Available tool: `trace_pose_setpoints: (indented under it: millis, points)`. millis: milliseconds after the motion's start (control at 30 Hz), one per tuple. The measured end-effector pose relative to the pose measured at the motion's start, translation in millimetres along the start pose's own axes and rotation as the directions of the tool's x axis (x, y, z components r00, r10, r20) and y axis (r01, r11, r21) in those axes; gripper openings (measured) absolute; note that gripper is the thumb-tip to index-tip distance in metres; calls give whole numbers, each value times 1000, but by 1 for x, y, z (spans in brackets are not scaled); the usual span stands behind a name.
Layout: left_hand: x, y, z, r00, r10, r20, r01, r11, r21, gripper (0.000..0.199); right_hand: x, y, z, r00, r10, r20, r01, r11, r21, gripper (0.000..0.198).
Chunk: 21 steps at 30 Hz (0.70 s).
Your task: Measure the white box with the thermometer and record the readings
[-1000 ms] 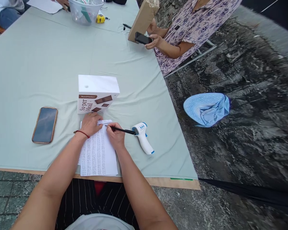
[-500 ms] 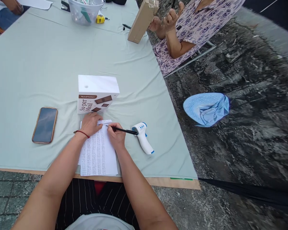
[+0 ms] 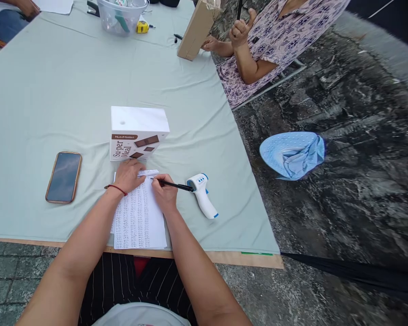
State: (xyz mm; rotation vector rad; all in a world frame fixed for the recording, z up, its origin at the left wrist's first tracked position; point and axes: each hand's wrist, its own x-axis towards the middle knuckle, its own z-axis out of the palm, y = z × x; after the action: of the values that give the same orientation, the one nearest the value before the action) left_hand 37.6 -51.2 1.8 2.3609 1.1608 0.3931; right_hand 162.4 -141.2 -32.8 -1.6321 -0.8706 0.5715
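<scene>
A sheet of paper (image 3: 140,222) covered in rows of small handwriting lies in front of me near the table's edge. My left hand (image 3: 129,175) rests flat across its upper left part, fingers stretched out against a narrow paper strip (image 3: 148,172) at the top. A black pen (image 3: 177,184) is pinched in my right hand (image 3: 166,194), its tip at the paper's upper right. Just beyond my left hand stands a white "Su-per Meal" box (image 3: 139,121). To the right of the pen lies a white and blue infrared thermometer (image 3: 204,197).
On the cloth-covered table (image 3: 71,90), a phone (image 3: 64,176) lies left. Far back are a clear plastic tub (image 3: 114,20) and a yellow tape measure (image 3: 142,27). A seated person (image 3: 268,45) handles a cardboard piece (image 3: 197,31). A blue hat (image 3: 292,154) lies on the ground.
My hands stay in place; the pen's back end has shifted very slightly. Across the table, the person's cardboard piece has moved a little left, and that person's hands have shifted.
</scene>
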Motion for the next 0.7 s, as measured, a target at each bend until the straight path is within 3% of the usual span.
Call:
trace_pose_setpoints:
  millis: [167,267,367,500,600,633,700]
  points:
    - [-1,1,2,999,15,-37,-16,1000,-23,16,0,0,-3,982,-77,-171,76,997,-15,21]
    - [-3,3,3,975,26,-221,-46,995,-86,7,1,5,-4,976,-123,-181,115,992,-53,29]
    - [-5,1,1,883,-27,-469,-50,987,-151,11,4,15,-4,971,-164,-175,145,982,-118,34]
    - [-3,-12,-7,705,-216,-676,53,966,-255,13,7,27,-11,966,-230,-120,187,938,-293,40]
    - [1,-23,-11,624,-294,-724,76,945,-318,50,7,29,-21,956,-289,-56,233,859,-455,42]
    - [4,-27,-11,627,-296,-721,67,942,-328,66,6,29,-25,954,-298,-34,243,835,-493,42]
    - [8,-34,-10,682,-293,-670,51,933,-356,92,4,30,-30,955,-296,10,255,803,-539,42]
